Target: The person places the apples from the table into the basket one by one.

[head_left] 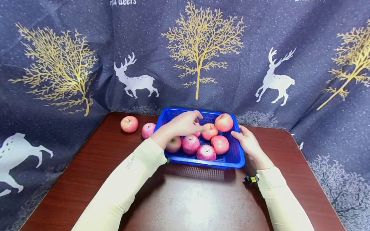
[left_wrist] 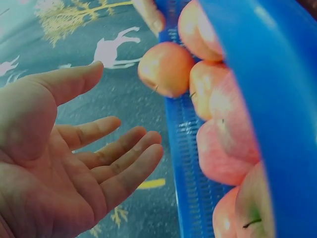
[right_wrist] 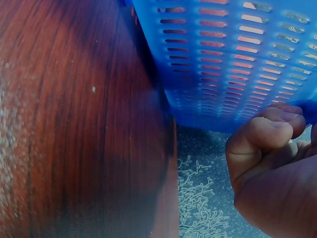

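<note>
A blue plastic basket (head_left: 202, 163) with slotted walls stands on the table, holding several red apples (head_left: 220, 144). Over the apples hovers my left hand (head_left: 185, 123), its fingers spread and relaxed; in the left wrist view its palm (left_wrist: 54, 168) has nothing in it. At the basket's right side, my right hand (head_left: 249, 142) grips the rim, thumb on top. The right wrist view shows its curled fingers (right_wrist: 267, 134) against the slotted wall (right_wrist: 213, 59). My left forearm covers part of the basket's left side and some of the apples.
Left of the basket, on the brown wooden table (head_left: 110, 160), lie a loose apple (head_left: 129, 124) and another apple (head_left: 148, 130) close to the basket wall. A dark blue cloth (head_left: 219, 80) with deer and trees hangs behind the table's back edge.
</note>
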A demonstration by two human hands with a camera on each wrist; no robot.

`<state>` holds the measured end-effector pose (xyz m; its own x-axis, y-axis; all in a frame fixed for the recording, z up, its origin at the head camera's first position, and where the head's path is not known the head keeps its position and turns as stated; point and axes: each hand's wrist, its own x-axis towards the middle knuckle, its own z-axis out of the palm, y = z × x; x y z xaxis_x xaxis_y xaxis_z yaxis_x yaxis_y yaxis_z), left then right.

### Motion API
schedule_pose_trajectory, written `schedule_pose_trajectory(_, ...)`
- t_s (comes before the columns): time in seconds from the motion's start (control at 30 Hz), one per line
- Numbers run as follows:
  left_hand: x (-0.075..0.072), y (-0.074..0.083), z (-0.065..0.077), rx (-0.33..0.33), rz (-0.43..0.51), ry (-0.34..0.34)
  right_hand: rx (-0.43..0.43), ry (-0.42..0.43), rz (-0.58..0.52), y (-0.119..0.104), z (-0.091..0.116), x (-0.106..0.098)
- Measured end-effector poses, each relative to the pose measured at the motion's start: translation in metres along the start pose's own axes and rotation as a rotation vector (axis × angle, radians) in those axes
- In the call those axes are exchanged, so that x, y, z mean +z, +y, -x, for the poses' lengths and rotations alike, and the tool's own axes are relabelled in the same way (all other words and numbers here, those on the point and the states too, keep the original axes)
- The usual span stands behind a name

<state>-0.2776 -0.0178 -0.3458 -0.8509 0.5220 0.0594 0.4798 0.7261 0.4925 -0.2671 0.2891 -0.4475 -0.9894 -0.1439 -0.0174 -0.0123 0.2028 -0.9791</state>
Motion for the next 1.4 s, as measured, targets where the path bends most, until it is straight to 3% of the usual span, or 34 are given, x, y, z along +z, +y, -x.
schedule_pose_trajectory(0.17,-0.014,-0.011,0.008,-0.049,0.070,0.084,0.001,0.001,0.002,-0.001,0.000,-0.001)
schedule_pose_trajectory(0.33,-0.028,-0.030,0.016,-0.051,0.106,0.177,0.000,0.001,0.003,0.000,-0.001,-0.001)
schedule_pose_trajectory(0.83,-0.055,-0.101,0.050,-0.132,-0.016,0.396,0.005,-0.005,0.016,0.001,-0.001,0.000)
schedule_pose_trajectory(1.03,-0.063,-0.121,0.060,-0.194,-0.044,0.424,-0.011,-0.003,-0.001,0.001,-0.001,0.000)
schedule_pose_trajectory(1.4,-0.073,-0.141,0.072,-0.295,-0.058,0.443,-0.005,0.003,0.007,0.002,-0.001,-0.001)
